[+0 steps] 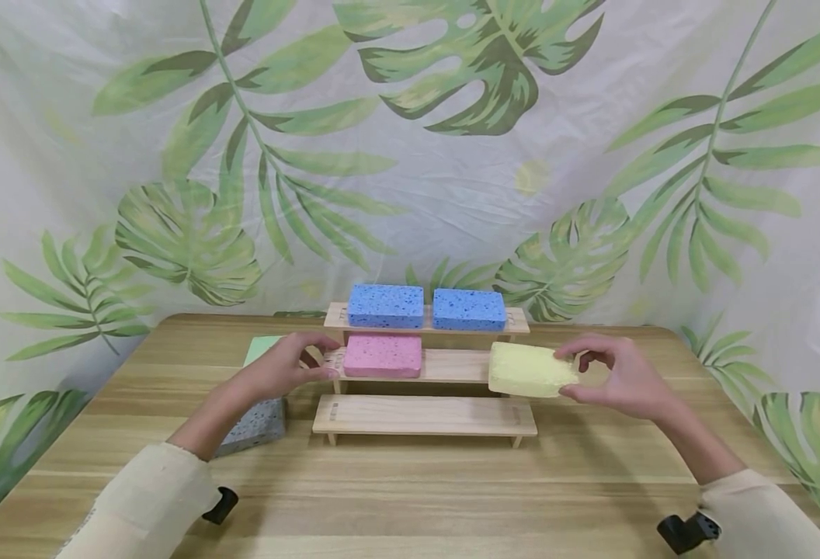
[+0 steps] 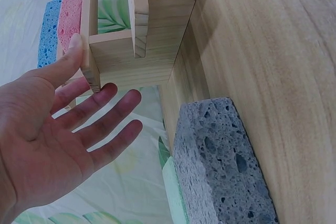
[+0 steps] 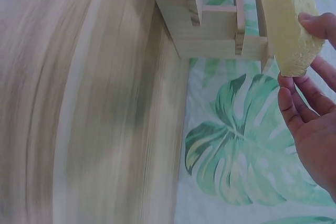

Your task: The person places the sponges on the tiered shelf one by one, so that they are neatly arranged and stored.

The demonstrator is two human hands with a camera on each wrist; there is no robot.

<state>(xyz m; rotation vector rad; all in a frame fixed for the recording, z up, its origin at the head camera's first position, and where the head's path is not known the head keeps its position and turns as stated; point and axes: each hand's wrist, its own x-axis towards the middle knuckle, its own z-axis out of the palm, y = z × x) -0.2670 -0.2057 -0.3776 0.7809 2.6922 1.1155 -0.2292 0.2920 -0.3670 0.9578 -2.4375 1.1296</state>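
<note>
On the desk (image 1: pixel 452 497), close to its far edge and about midway along it, stands a three-shelf wooden rack (image 2: pixel 131 69). The right hand (image 1: pixel 613 376) pinches the yellow sponge (image 1: pixel 527 369) by its right end, thumb and fingers only slightly apart around it. The sponge is at the right end of the middle shelf (image 1: pixel 452 365), tilted and overlapping the shelf's front edge in the head view — whether it touches the wood cannot be told. At the other end of that shelf the left hand (image 1: pixel 287 361) is loosely spread, thumb by the front edge, the other fingers apart and gently bent in the left wrist view. Just beside it, near the shelf's left end, lies the pink sponge (image 1: pixel 382 357). On the top shelf (image 1: pixel 518 322) two blue sponges (image 1: pixel 385 305) lie side by side with a narrow gap between them. To the left of the rack, partly hidden by the left forearm, are a grey sponge (image 1: pixel 266 423) and — nearer the desk's far edge — a green sponge (image 1: pixel 259 347). A leaf-patterned cloth (image 1: pixel 452 210) hangs beyond the desk's far edge.
</note>
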